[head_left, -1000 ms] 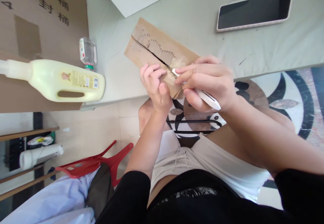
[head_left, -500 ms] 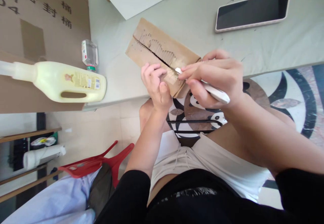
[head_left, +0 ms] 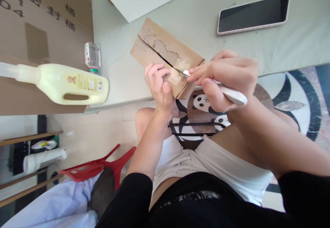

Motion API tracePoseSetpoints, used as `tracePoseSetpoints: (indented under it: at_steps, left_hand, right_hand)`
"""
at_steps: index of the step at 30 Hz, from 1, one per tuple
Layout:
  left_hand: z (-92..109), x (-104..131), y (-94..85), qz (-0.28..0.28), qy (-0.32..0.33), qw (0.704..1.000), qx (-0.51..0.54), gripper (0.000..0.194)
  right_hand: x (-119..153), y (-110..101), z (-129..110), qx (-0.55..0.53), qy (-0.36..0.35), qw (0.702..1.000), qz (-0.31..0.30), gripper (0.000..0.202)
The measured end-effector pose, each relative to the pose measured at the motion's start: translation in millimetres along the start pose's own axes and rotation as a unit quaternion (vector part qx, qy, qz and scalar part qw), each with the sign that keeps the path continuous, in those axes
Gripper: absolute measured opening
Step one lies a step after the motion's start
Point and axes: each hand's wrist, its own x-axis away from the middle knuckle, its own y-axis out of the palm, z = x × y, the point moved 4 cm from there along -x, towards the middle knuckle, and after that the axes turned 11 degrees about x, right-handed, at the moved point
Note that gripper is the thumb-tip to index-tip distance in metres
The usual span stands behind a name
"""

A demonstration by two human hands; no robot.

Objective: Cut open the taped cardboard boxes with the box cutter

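My right hand (head_left: 229, 75) pinches a white cutter (head_left: 233, 95), tip at the near-right end of the dark slit in the cardboard box (head_left: 167, 42). My left hand (head_left: 160, 87) lies half-curled on the box's near-left side; can't tell if it's gripping. Box is at the surface (head_left: 283, 45) edge. Yellow bottle (head_left: 54, 83) left of box. Phone (head_left: 254, 14) beyond box, to its right.
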Motion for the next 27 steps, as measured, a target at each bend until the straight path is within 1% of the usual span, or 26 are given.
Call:
tracePoseSetpoints:
  at_steps: [2,5,9,10,12,14,15,18,22,25,27]
  left_hand:
    - [1,-2,0.5,0.004,0.004,1.000,-0.002,0.055]
    - [1,-4,0.1,0.006,-0.015,1.000,-0.012,0.055]
    - [0,-4,-1.6,-0.004,-0.009,1.000,0.013,0.056]
    - [-1,-4,-2.0,-0.008,-0.015,0.999,0.027,0.056]
    - [-5,-4,-2.4,-0.016,-0.040,0.998,0.047,0.057]
    - [-8,-4,-2.2,-0.022,-0.066,0.997,0.046,0.060]
    - [-8,-5,-1.9,-0.024,-0.069,0.997,0.039,0.062]
    - [-7,-6,-0.4,-0.021,-0.054,0.998,0.013,0.062]
    - [-4,-7,1.5,-0.011,-0.019,1.000,-0.011,0.060]
    - [-1,-8,2.1,-0.016,0.009,1.000,0.009,0.053]
    - [0,-8,1.6,-0.017,0.014,1.000,0.022,0.048]
  right_hand:
    - [1,-1,0,-0.021,0.003,1.000,0.003,0.016]
    - [1,1,3,-0.027,0.027,0.999,-0.022,0.014]
    - [-1,-3,-2,-0.016,-0.019,1.000,0.016,0.015]
    - [-1,-3,-2,-0.014,-0.022,1.000,0.018,0.014]
    - [-2,-2,-1,-0.012,-0.002,1.000,0.005,0.014]
    - [-2,-2,0,-0.013,0.014,1.000,0.000,0.013]
    - [-2,-3,1,-0.013,0.011,1.000,0.003,0.013]
    - [-2,-6,-1,-0.004,-0.013,1.000,0.003,0.015]
    - [-3,-7,1,0.002,0.009,1.000,-0.029,0.017]
    - [-3,-10,-2,0.004,-0.016,1.000,-0.018,0.017]
    - [-3,-10,-2,0.004,-0.010,1.000,-0.013,0.016]
